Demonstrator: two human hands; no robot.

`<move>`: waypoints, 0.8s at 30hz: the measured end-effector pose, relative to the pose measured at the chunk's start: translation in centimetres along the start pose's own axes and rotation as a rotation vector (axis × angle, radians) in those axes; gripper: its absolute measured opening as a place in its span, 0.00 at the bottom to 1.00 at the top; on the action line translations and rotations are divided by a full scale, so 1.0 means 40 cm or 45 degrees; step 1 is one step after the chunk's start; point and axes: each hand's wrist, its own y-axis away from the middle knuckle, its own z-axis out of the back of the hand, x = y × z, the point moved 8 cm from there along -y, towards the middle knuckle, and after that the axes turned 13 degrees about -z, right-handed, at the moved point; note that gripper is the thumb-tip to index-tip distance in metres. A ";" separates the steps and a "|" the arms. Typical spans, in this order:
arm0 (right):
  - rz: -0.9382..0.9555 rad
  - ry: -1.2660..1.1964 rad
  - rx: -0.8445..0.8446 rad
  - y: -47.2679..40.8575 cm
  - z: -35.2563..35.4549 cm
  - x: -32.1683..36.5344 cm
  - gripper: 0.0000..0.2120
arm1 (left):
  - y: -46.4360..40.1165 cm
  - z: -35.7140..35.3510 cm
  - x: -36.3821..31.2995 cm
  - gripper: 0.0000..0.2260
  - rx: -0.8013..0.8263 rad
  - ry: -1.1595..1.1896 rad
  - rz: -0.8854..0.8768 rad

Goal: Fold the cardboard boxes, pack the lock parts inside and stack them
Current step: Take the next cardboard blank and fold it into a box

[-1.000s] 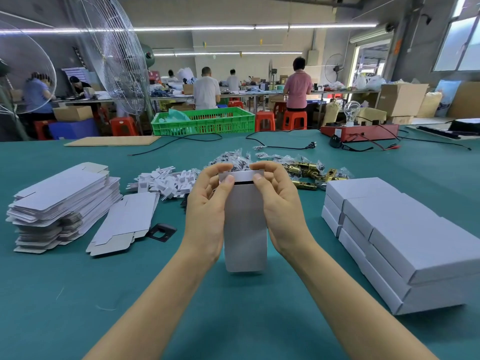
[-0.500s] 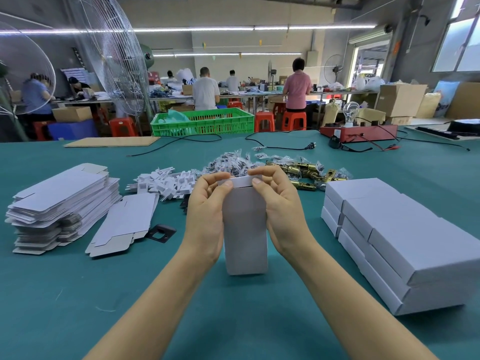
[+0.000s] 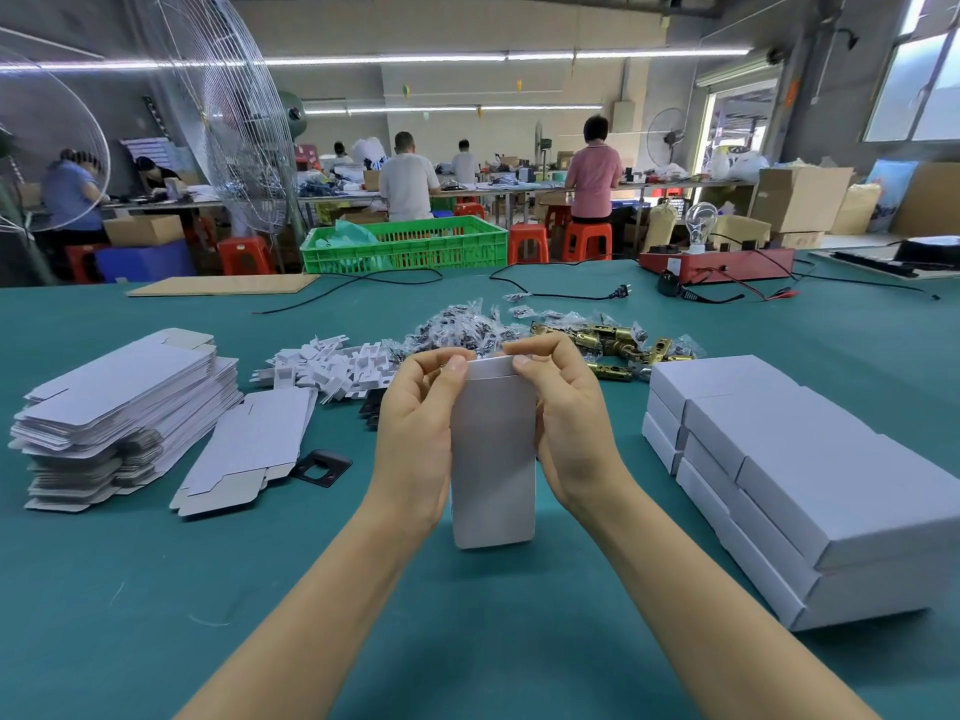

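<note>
A white cardboard box (image 3: pixel 493 459) stands upright on the green table (image 3: pixel 467 641), gripped from both sides. My left hand (image 3: pixel 418 433) holds its left side with the thumb pressing the top flap. My right hand (image 3: pixel 566 423) holds its right side, thumb on the same flap, which lies closed. Flat unfolded boxes (image 3: pixel 119 407) are piled at the left, with a few more (image 3: pixel 249 449) beside them. Finished boxes (image 3: pixel 810 480) are stacked at the right. Behind lie white inserts (image 3: pixel 332 368), bagged small parts (image 3: pixel 462 327) and brass lock parts (image 3: pixel 613 343).
A black plate (image 3: pixel 322 467) lies by the loose flat boxes. At the table's far edge sit a green crate (image 3: pixel 405 246), a cardboard sheet (image 3: pixel 223 285), a black cable (image 3: pixel 561 293) and a red device (image 3: pixel 717 262) with a bulb. People work at benches beyond.
The box's top flap, open a second ago with a dark gap showing, has been pushed down and closed by both thumbs. The box has stayed in place.
</note>
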 end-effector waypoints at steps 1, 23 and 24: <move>0.001 0.004 -0.006 0.000 0.000 -0.001 0.11 | 0.000 0.000 -0.002 0.05 -0.007 -0.007 0.000; -0.070 0.130 -0.050 0.001 -0.009 -0.009 0.08 | -0.006 0.016 -0.005 0.12 -0.032 -0.135 -0.001; -0.074 0.135 -0.048 0.002 -0.012 -0.008 0.06 | -0.008 0.018 -0.006 0.12 -0.040 -0.135 -0.004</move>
